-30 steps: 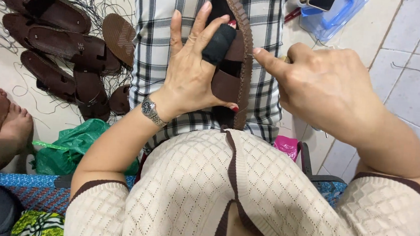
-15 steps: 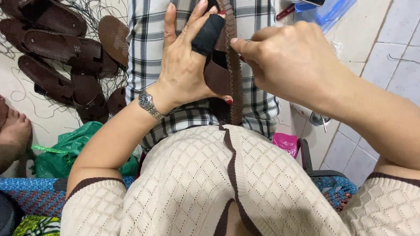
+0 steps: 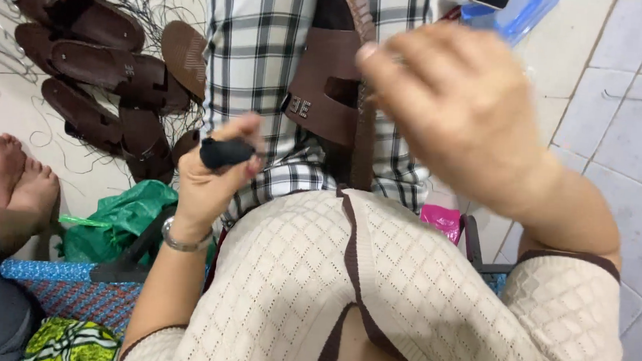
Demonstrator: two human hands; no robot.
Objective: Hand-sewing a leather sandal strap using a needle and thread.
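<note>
A brown sandal (image 3: 329,86) stands on edge on my checked-cloth lap (image 3: 269,46), its strap with a small metal ornament facing me. My left hand (image 3: 215,171) has dropped beside my left knee and is closed on a small black tool or pad (image 3: 226,152). My right hand (image 3: 449,107) is raised over the sandal's right edge, blurred by motion, with fingers curled near the sole's rim; whether it grips the sandal is unclear. A metal watch band circles my left wrist.
Several finished brown sandals (image 3: 100,66) lie on the floor at upper left among loose threads. A green plastic bag (image 3: 117,221) sits by my left side. Another person's bare feet (image 3: 10,179) rest at left. A blue container (image 3: 513,11) is at the top right, on tiled floor.
My left hand has come off the sandal and dropped down to the left with the black item. My right hand has shifted to the sandal's right side. The sandal's strap is now uncovered.
</note>
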